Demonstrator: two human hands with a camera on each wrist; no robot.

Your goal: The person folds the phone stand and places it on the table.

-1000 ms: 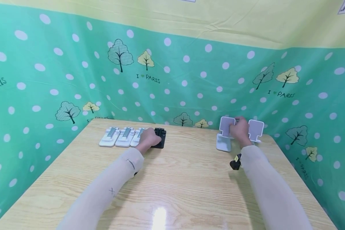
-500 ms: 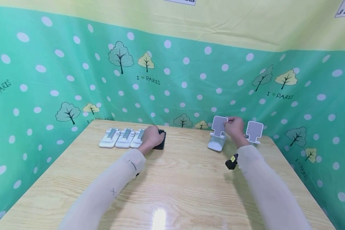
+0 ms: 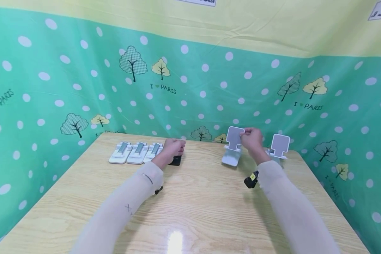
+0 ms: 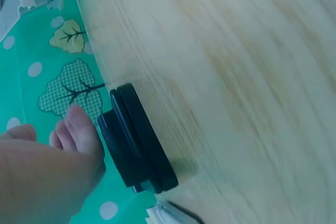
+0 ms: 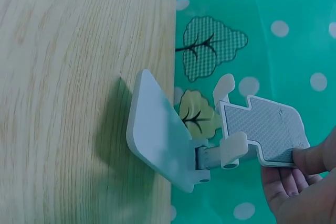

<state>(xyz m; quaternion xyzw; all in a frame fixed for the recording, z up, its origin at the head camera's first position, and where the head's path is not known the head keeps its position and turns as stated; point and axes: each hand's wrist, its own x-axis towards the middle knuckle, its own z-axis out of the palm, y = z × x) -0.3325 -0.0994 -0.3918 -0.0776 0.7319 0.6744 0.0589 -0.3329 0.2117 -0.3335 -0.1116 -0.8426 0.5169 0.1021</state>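
Observation:
My right hand [image 3: 252, 139] pinches the grey-padded plate of an unfolded white phone stand [image 3: 235, 141] between thumb and fingers. In the right wrist view, the stand's white base [image 5: 157, 129] appears raised off the wood, with a shadow beside it. My left hand [image 3: 172, 149] hovers at a folded black phone stand [image 3: 176, 161], partly covering it in the head view. From the left wrist, its loosely bent fingers [image 4: 79, 129] show beside the black stand [image 4: 137, 140], holding nothing; whether they touch it is unclear.
Folded white phone stands [image 3: 120, 153] line up left of the black one. Another unfolded white stand [image 3: 280, 145] stands at the far right of the wooden table [image 3: 197, 204]. A green dotted cloth [image 3: 203, 81] hangs behind the table's back edge.
My right hand has moved left with the white phone stand, away from the other unfolded one. My left hand has lifted slightly and moved right over the black stand.

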